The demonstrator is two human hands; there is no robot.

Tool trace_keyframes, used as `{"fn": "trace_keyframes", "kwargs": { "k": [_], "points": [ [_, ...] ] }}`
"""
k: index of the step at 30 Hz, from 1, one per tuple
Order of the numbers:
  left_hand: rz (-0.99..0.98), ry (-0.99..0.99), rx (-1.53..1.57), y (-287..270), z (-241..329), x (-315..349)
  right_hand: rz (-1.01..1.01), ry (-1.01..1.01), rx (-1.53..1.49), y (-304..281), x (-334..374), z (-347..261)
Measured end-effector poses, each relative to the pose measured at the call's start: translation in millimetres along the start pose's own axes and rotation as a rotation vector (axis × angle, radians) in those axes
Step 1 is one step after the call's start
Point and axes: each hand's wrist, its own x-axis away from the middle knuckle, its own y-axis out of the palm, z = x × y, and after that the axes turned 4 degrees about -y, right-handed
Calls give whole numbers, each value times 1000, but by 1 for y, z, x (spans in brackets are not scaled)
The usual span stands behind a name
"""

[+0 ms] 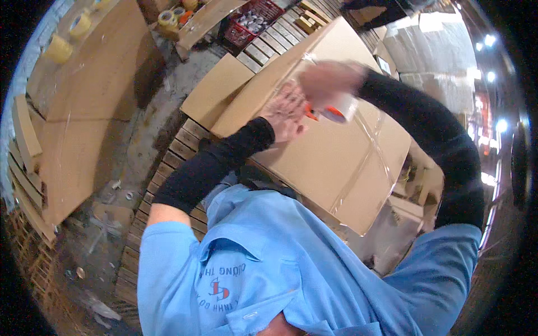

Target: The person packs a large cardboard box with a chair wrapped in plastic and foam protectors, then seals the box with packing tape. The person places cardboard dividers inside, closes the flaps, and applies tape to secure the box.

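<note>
A large cardboard box (330, 157) stands in front of me, with strips of clear tape (372, 140) across its top. My left hand (286, 112) lies flat on the box near its left edge, fingers stretched out. Close beside it, my right hand (332, 81) is smeared by motion. It grips a tape dispenser (340, 108) with orange parts and a pale roll, low over the box top. The right fingers and the dispenser's handle are mostly hidden or blurred.
A flat cardboard sheet (98, 112) spans the left, with tape rolls (80, 25) at its far end. A red basket (252, 22) stands beyond. Wooden slats (168, 162) lie under the box. Wrapped stacks (431, 50) rise at the far right.
</note>
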Motion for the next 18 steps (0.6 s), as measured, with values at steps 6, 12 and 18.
{"fn": "trace_keyframes", "kwargs": {
  "k": [6, 12, 18],
  "points": [
    [-186, 82, 98, -20, 15, 9, -301, -46, 64, 8, -35, 5],
    [46, 417, 595, 10, 46, -34, 453, 43, -397, -18, 78, 108],
    [73, 105, 218, -9, -5, -178, 453, 78, -420, -93, 48, 187]
  ]
}}
